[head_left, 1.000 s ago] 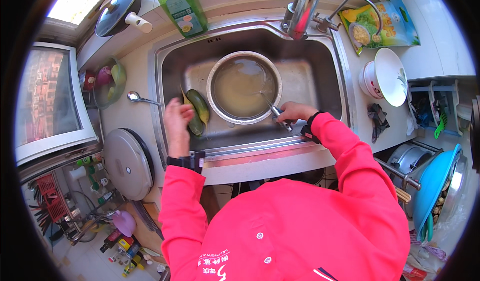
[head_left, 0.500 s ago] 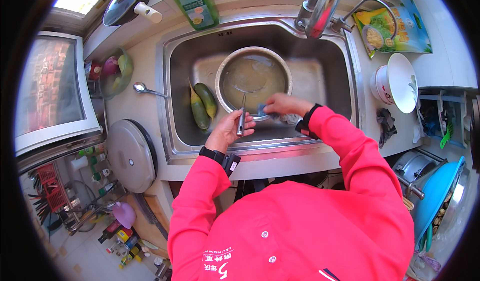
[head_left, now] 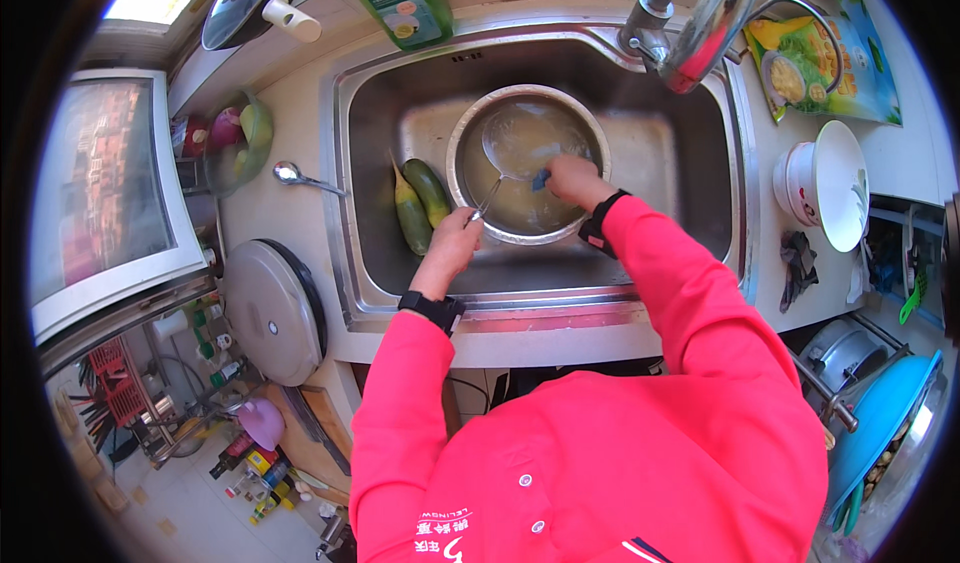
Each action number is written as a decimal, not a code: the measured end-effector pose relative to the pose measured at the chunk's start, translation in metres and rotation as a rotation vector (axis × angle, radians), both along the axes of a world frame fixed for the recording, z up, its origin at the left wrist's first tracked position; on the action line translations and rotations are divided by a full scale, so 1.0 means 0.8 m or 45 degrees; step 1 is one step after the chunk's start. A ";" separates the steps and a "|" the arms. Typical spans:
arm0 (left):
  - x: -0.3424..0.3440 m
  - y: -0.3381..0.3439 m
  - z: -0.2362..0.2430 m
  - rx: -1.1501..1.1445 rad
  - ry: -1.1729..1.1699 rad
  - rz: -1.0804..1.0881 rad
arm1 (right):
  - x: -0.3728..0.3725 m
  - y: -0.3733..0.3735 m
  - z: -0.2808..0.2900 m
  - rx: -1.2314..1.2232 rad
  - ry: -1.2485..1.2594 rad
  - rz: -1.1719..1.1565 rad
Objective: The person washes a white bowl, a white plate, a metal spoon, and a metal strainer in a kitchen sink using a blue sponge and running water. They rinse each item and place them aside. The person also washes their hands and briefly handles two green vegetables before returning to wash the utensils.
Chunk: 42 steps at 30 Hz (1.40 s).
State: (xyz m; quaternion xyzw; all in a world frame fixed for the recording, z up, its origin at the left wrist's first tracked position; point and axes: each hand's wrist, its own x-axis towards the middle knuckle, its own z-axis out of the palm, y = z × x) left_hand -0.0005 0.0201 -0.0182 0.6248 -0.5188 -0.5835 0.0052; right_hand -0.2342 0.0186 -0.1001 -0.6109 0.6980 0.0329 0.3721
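Observation:
A round steel basin [head_left: 600,168] of cloudy water sits in the sink. My left hand [head_left: 452,246], at its near left rim, is closed on the handle of a steel strainer [head_left: 492,191]; the strainer's wide round head dips into the water. Over the basin's right side, my right hand [head_left: 575,179] pinches a small blue cloth or sponge [head_left: 541,180] beside the strainer's neck. Most of the strainer's head lies under the murky water. Two green, long vegetables [head_left: 410,213] that look like radishes rest in the sink, left of the basin.
The steel sink [head_left: 680,178] has a faucet [head_left: 650,28] above its far right corner. A spoon [head_left: 300,176] and a round grey lid [head_left: 270,313] are at the left. To the right are a white bowl [head_left: 840,188], a dark rag [head_left: 798,268] and a colourful bag [head_left: 830,63].
The strainer's head has gone forward into the basin, with my left hand now palm-down on the handle. My right hand has moved forward over the water with the blue cloth or sponge.

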 end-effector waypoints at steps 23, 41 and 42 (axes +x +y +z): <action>0.046 0.004 0.040 -0.179 -0.035 -0.110 | 0.023 -0.018 0.005 -0.642 -0.585 0.336; 0.059 0.006 0.024 -0.325 -0.099 -0.148 | 0.013 -0.009 0.006 -0.707 -0.570 0.499; 0.062 0.008 0.024 -0.305 -0.119 -0.157 | -0.005 -0.013 0.008 -0.571 -0.390 0.717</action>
